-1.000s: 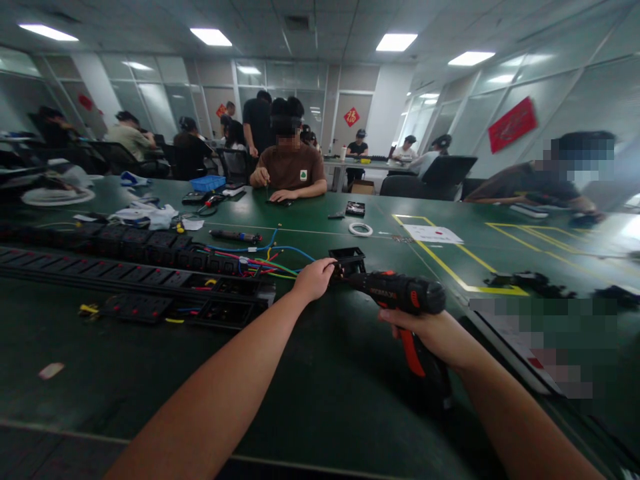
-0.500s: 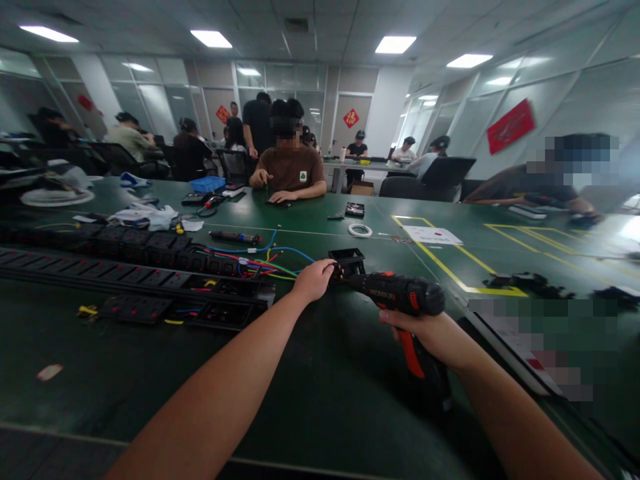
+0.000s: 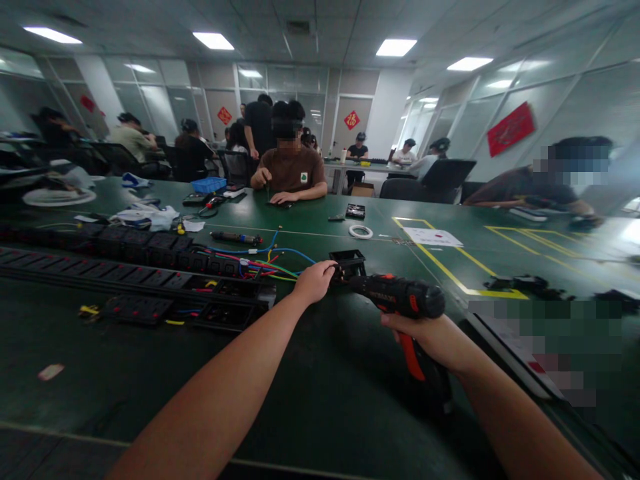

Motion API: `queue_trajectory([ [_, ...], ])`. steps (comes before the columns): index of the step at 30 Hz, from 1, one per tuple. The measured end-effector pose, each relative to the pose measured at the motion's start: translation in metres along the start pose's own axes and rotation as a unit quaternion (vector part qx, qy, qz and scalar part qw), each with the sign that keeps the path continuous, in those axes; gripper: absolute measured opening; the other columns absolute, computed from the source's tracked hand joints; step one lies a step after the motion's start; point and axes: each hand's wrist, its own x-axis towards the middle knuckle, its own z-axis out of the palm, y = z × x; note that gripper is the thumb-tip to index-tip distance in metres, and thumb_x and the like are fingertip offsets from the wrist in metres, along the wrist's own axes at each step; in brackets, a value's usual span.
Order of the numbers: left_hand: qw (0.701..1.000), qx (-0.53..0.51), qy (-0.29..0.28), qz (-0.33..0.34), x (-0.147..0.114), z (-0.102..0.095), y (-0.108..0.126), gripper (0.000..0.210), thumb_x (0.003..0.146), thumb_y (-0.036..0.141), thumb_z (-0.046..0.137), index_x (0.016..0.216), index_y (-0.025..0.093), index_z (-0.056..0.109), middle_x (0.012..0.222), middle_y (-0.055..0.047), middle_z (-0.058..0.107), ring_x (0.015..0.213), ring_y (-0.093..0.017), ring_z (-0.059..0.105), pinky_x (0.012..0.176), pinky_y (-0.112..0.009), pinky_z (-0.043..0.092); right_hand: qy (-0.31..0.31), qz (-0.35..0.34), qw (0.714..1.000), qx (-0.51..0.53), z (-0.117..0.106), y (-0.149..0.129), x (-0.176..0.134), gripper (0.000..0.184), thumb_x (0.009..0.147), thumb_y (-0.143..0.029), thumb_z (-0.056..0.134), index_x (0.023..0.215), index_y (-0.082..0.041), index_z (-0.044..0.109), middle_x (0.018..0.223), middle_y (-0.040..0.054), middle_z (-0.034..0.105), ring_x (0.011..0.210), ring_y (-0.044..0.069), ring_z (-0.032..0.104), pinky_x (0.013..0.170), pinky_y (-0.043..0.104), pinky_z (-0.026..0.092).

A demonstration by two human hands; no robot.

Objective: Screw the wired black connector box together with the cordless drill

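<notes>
My right hand [image 3: 425, 333] is wrapped round the grip of a black and orange cordless drill [image 3: 400, 295], its nose pointing left toward my other hand. My left hand [image 3: 314, 281] is closed, thumb and fingers pinched on a small dark part at the drill's tip; its shape is mostly hidden. Just behind the tip sits a black rectangular frame [image 3: 350, 260] on the green table. Red, green, blue and yellow wires [image 3: 265, 263] run up to my left hand from a long black row of power sockets [image 3: 145, 247].
A black socket strip [image 3: 100, 270] and a loose socket block [image 3: 137, 310] lie at left. Beyond are a dark pen-shaped screwdriver [image 3: 236, 238], a white ring [image 3: 360, 231] and a blue basket [image 3: 209, 185]. A co-worker [image 3: 290, 167] sits opposite; another person [image 3: 535, 180] leans at right.
My hands and the drill stay almost in place. The view has shifted very slightly.
</notes>
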Motion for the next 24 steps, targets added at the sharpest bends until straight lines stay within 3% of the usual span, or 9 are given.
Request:
queue_trajectory([
  [24,1.000,-0.006,-0.001,-0.001,0.0006,0.0003,-0.0007,0.038,0.099,0.032,0.041,0.127,0.024,0.066,0.129,-0.004,0.069,0.119,-0.022,0.062,0.104,-0.032,0.046,-0.005,0.000,1.000,-0.021,0.0006,-0.0016,-0.0003,0.029,0.076,-0.046,0.067,0.069,-0.019,0.062,0.060,-0.0002,0.060,0.057,0.016,0.055,0.056,0.030,0.042],
])
